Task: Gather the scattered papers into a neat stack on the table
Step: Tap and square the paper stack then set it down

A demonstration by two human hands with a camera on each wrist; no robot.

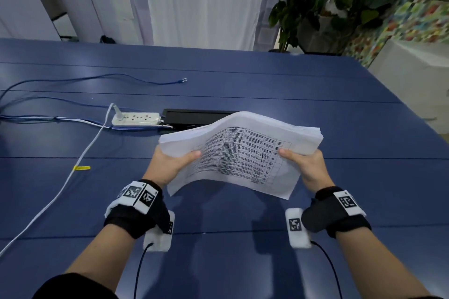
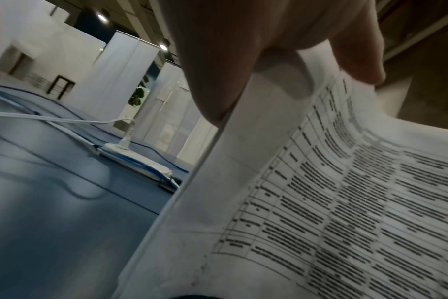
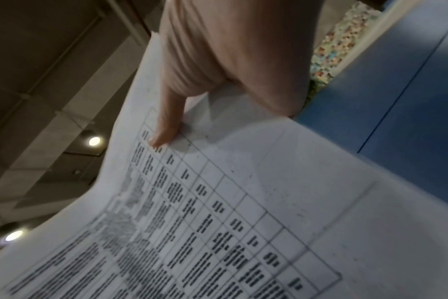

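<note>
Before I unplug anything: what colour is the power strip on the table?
White, the power strip lies left of the held papers; clearest in the head view.

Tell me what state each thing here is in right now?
Stack of papers: held in the air above the table, bowed, printed table facing up.
Left hand: grips the stack's left edge, thumb on top.
Right hand: grips the right edge, thumb on top.
Power strip: lying flat, one white plug in.
Blue cable: loose end unplugged.

The papers [image 1: 243, 153] sit between both hands above the table [image 1: 315, 94], power strip [image 1: 136, 119] behind-left.
</note>
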